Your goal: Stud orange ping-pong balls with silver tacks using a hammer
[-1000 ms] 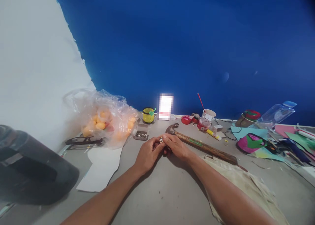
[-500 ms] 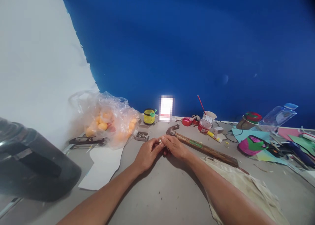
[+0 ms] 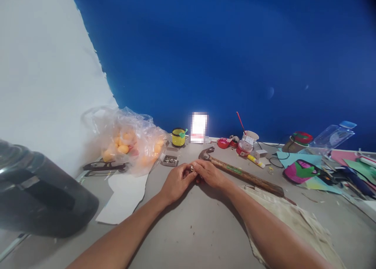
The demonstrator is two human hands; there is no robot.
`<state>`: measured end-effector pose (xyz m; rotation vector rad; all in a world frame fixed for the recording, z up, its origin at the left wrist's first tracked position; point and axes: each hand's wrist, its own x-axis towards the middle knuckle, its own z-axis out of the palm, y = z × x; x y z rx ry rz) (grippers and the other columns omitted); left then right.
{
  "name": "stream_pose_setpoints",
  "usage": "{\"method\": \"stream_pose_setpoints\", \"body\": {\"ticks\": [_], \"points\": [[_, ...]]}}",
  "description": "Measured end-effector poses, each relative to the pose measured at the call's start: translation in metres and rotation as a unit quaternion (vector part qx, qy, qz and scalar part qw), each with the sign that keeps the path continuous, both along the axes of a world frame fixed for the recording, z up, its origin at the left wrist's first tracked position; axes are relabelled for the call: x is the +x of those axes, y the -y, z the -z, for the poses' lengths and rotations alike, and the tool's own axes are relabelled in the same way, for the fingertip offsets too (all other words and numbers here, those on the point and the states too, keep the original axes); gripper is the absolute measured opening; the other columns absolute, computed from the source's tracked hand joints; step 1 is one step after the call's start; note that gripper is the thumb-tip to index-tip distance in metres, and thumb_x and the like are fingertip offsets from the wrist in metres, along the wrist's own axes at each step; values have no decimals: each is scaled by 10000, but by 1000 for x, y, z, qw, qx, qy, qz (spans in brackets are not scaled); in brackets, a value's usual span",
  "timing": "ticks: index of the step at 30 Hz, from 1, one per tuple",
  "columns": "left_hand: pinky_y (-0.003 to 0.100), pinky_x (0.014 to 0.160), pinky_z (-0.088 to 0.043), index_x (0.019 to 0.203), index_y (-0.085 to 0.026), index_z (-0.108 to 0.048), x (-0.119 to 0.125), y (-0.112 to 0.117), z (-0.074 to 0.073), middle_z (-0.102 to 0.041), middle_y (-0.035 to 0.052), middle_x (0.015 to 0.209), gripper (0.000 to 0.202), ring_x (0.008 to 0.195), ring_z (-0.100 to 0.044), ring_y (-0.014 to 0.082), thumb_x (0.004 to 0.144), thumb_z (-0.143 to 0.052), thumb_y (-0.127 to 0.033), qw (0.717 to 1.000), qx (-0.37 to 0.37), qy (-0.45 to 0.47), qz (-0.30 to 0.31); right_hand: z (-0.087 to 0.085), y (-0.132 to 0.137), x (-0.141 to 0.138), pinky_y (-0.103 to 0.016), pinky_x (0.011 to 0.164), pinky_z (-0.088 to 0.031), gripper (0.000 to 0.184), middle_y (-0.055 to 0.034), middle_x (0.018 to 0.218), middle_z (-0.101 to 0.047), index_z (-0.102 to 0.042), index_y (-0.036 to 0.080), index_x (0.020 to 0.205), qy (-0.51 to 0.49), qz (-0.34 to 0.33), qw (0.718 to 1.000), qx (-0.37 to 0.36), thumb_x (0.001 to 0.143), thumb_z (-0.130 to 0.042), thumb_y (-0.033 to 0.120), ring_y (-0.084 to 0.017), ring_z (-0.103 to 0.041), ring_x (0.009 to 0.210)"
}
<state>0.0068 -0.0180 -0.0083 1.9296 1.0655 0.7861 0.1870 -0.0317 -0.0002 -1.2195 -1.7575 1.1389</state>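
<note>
My left hand (image 3: 179, 181) and my right hand (image 3: 209, 173) meet above the grey table, fingers curled and touching. Pinched between them is a small shiny metal piece (image 3: 192, 168), too small to name and mostly covered by my fingers. Just beyond my left hand lies a small open box (image 3: 170, 160) of shiny metal bits. A claw hammer (image 3: 243, 175) with a wooden handle rests behind my right hand, its head pointing left.
Left stand a dark bottle (image 3: 44, 194), white paper (image 3: 125, 200) and a plastic bag (image 3: 138, 143) of orange fruit-like things. Behind are a yellow cup (image 3: 178, 137) and a blurred bright screen (image 3: 199, 127). A beige cloth (image 3: 293, 226) lies under my right forearm; a glue stick (image 3: 255, 161) lies beyond.
My fingers have shifted slightly around the small metal piece, which turns a little between them. Both hands stay together in nearly the same place; the view has tilted slightly.
</note>
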Motion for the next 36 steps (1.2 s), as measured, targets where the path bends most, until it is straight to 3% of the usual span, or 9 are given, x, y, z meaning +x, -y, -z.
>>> {"method": "stream_pose_setpoints", "body": {"ticks": [6,11,15,18,21,25,32,36], "points": [[322,736,-471,921,-181,-700,1,1,-1,-726,50,827,349,767,-634,219,912,-576,-508,1000,-19,9,6,5,-1,2,-229,526,-455,636,-17,710,-611,-633,169,875,-8,2,1000,2,960,-426,764,-128,-586,599],[341,747,-496,1152,-194,-671,2,4,2,-729,43,903,379,800,-646,229,857,-671,-432,999,6,37,-22,5,-1,2,-217,513,-470,585,-29,785,-636,-650,173,892,-64,-5,998,-1,981,-446,713,-115,-574,600],[348,773,-507,1229,-204,-628,3,5,4,-734,34,906,406,802,-651,222,870,-670,-389,998,3,55,-13,4,-1,4,-203,481,-491,488,-43,831,-662,-687,172,1035,-119,0,992,-45,982,-509,624,-121,-587,610],[353,783,-503,1226,-194,-636,3,5,5,-723,53,976,403,809,-639,213,880,-660,-401,999,1,49,-21,8,-5,5,-199,474,-504,408,-60,898,-690,-695,184,1135,-197,8,973,-117,968,-546,525,-121,-603,613],[360,797,-506,1169,-189,-671,3,5,5,-692,80,1079,384,855,-635,214,885,-654,-445,998,21,47,-32,12,-8,6,-206,473,-521,403,-36,814,-676,-670,195,1241,-282,-1,935,-215,949,-559,449,-131,-619,599],[373,856,-509,1045,-191,-721,4,6,4,-672,74,1021,324,926,-639,230,904,-627,-467,998,44,52,-17,12,-8,6,-232,495,-555,421,-15,765,-672,-629,195,1337,-323,-28,906,-272,966,-554,380,-134,-627,583],[358,798,-525,1068,-190,-669,5,10,0,-730,53,1017,311,806,-664,202,797,-728,-330,996,-7,58,-70,14,-4,4,-191,489,-552,552,-68,811,-707,-706,150,1142,-304,-41,923,-233,953,-573,652,-131,-638,635],[340,764,-526,1057,-199,-657,5,10,0,-742,28,939,298,778,-671,197,777,-726,-276,995,-21,73,-60,12,-2,4,-188,477,-554,463,-69,868,-715,-712,153,1042,-280,-46,935,-214,877,-711,585,-126,-643,642]]}}
